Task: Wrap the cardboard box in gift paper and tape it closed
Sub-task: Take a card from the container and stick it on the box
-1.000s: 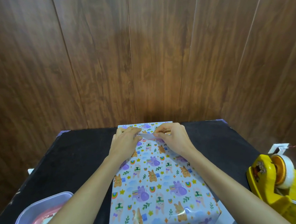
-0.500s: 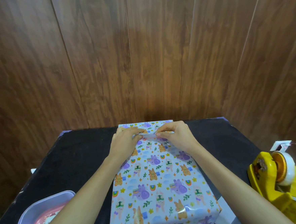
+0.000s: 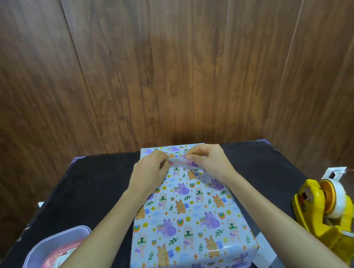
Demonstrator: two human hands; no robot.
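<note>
Warm, moderate indoor light. A soft shadow darkens the middle of the wooden wall above the desk. Faint sheen marks the gift paper at its near end. Plank lines bow at the edges; detail is slightly soft.

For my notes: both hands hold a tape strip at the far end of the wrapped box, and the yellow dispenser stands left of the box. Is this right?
One thing is wrong: the head view shows the dispenser right of the box, not left. The rest holds.
</note>
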